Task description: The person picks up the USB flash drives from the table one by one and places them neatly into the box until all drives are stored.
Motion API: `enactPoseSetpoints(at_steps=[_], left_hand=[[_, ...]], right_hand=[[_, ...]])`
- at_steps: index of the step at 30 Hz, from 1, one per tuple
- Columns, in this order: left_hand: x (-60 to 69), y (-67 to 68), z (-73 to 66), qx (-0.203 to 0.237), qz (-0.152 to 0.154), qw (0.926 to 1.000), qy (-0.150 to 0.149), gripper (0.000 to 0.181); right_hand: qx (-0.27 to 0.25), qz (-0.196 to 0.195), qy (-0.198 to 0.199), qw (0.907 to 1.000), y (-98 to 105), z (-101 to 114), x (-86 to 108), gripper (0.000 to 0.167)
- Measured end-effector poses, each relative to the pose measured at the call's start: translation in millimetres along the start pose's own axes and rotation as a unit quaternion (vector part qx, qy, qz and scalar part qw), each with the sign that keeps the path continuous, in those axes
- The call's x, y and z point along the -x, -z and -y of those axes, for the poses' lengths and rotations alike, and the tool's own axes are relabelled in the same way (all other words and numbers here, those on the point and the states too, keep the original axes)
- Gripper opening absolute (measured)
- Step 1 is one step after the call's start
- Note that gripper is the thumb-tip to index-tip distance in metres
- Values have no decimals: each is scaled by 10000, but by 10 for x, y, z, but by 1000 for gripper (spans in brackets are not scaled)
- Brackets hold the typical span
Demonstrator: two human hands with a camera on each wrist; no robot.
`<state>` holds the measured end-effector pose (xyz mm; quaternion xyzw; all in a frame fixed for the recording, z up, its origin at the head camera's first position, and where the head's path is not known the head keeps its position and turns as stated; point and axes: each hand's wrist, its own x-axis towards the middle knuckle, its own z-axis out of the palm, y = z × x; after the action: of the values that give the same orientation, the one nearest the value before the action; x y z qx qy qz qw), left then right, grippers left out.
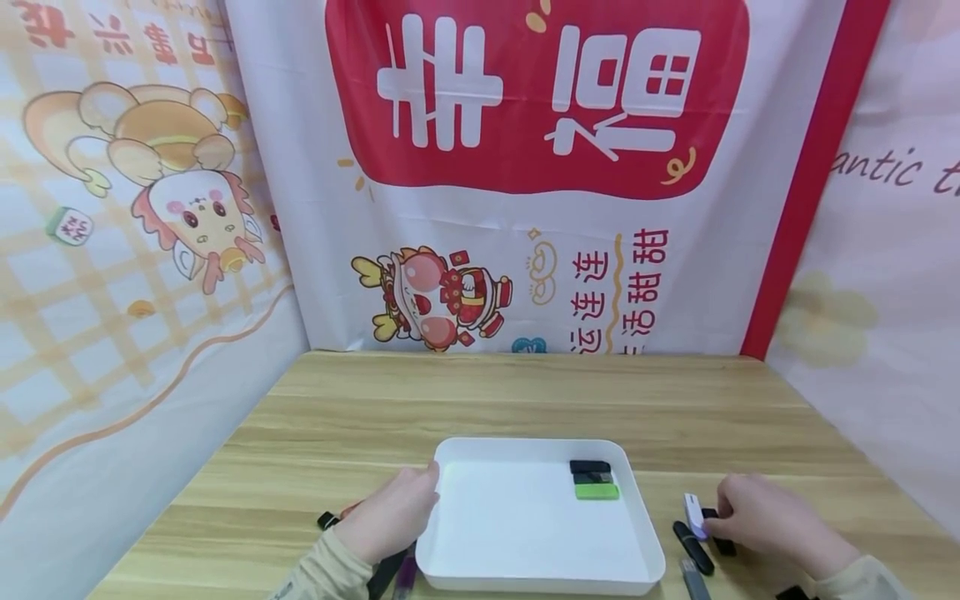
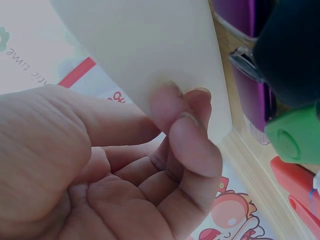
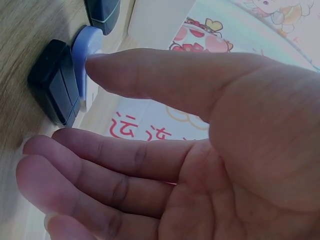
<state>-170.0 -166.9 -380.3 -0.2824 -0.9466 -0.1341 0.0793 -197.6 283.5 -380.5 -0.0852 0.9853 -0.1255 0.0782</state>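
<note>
At the left wall of the white tray (image 1: 540, 585), my left hand (image 1: 393, 515) pinches the rim between thumb and curled fingers. Inside the tray, near its right side, lie a black USB stick (image 1: 589, 467), a dark one with a metal plug and a green one (image 1: 597, 492), side by side. My right hand (image 1: 776, 518) is over the table right of the tray. Its thumb touches or nearly touches a white and purple USB stick (image 3: 81, 50). A black USB stick (image 3: 54, 82) stands close to the fingertips, which are extended and not closed on it.
More sticks lie right of the tray, including a slim black one (image 1: 693, 547) and a grey one (image 1: 695, 578). Left of it, partly behind my left hand, are purple (image 2: 250, 85), green (image 2: 295, 135) and red (image 2: 295, 180) items. Printed cloth (image 1: 525, 217) hangs behind the table.
</note>
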Motion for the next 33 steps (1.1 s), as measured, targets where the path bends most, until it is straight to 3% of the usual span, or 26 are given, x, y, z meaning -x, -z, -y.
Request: enactPoseSetpoints(at_steps=[12, 27, 33], left_hand=[[19, -26, 2, 14, 63, 10000, -19, 39], [-15, -12, 4, 84, 76, 9999, 111, 40], [-18, -3, 7, -37, -48, 10000, -38, 39]], right_hand=[[-270, 217, -115, 9993, -57, -14, -11, 31], [-253, -236, 360, 9988, -60, -79, 38, 31], [-239, -162, 375, 9989, -50, -83, 39, 31]])
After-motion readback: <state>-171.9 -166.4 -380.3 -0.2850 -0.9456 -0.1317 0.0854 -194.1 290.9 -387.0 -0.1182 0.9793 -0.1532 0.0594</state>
